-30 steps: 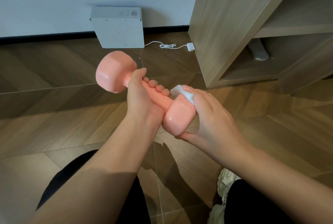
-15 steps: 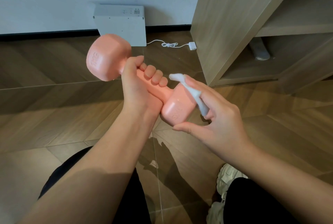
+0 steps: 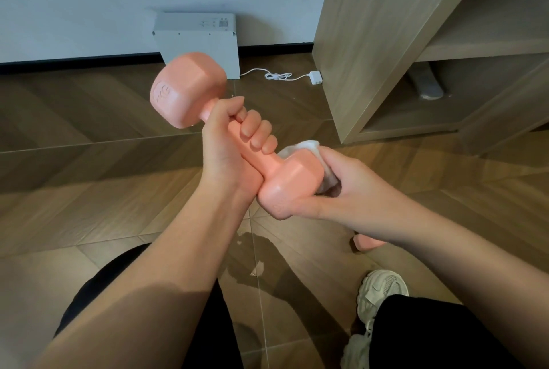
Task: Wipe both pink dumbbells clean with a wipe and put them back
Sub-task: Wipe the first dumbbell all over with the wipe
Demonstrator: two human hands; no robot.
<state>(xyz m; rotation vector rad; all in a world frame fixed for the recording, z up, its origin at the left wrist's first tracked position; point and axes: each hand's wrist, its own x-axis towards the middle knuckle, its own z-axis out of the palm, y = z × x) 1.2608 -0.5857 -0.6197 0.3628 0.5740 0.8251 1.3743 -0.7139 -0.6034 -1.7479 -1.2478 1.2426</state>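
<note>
Fingers (image 3: 255,134) of the left hand (image 3: 228,146) gripped the dumbbell (image 3: 237,137) handle above the floor (image 3: 89,175). Right hand (image 3: 350,187) pressed a wipe (image 3: 323,172) against its near head; a second dumbbell (image 3: 367,242) apparently lay below.

The wooden herringbone floor (image 3: 89,190) carries a white box (image 3: 202,42) against the wall. Right of the box lie a white cable (image 3: 276,75) and adapter (image 3: 315,77), then a wooden shelf unit (image 3: 371,42). Nearer the camera than the box, a second pink dumbbell (image 3: 367,242) rests partly hidden, beside a white sneaker (image 3: 378,291).
</note>
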